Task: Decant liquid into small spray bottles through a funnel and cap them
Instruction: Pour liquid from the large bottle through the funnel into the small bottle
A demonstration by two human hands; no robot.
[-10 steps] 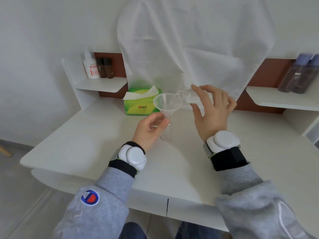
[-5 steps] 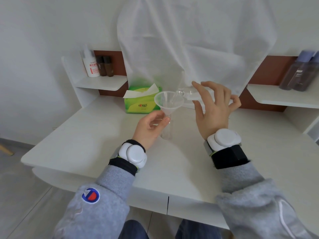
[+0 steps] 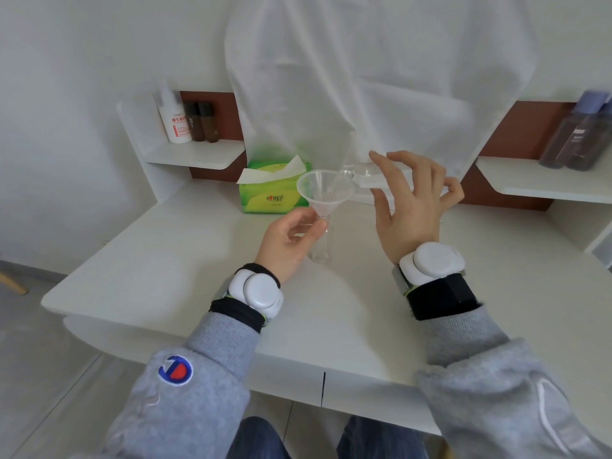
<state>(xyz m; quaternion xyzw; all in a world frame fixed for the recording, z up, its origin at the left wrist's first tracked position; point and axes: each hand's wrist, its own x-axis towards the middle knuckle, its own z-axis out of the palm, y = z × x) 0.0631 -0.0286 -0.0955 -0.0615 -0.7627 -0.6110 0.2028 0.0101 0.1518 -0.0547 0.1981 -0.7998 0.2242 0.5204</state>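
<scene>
- the left hand [image 3: 289, 241] has thumb and forefinger curled in a pinch where the funnel [image 3: 326, 188] stem enters the spray bottle [image 3: 320, 251], steadying both.
- the right hand [image 3: 410, 210] grips a clear source bottle [image 3: 362, 170] with loosely spread fingers, tipped almost flat, its mouth at the funnel's rim.
- the spray bottle stands upright on the table [image 3: 165, 260], funnel seated in its neck.
- step, as judged: pouring. liquid flow is too faint to confirm.
- next calls for a slow tilt and a steady pinch, so the funnel does not tip or overflow.
- count: one funnel, one spray bottle, one source bottle, no cap in sight.
- further out: one tissue pack [image 3: 271, 197]. shelves hold one white bottle [image 3: 174, 122], two brown bottles [image 3: 200, 122] and two purple bottles [image 3: 579, 137].
</scene>
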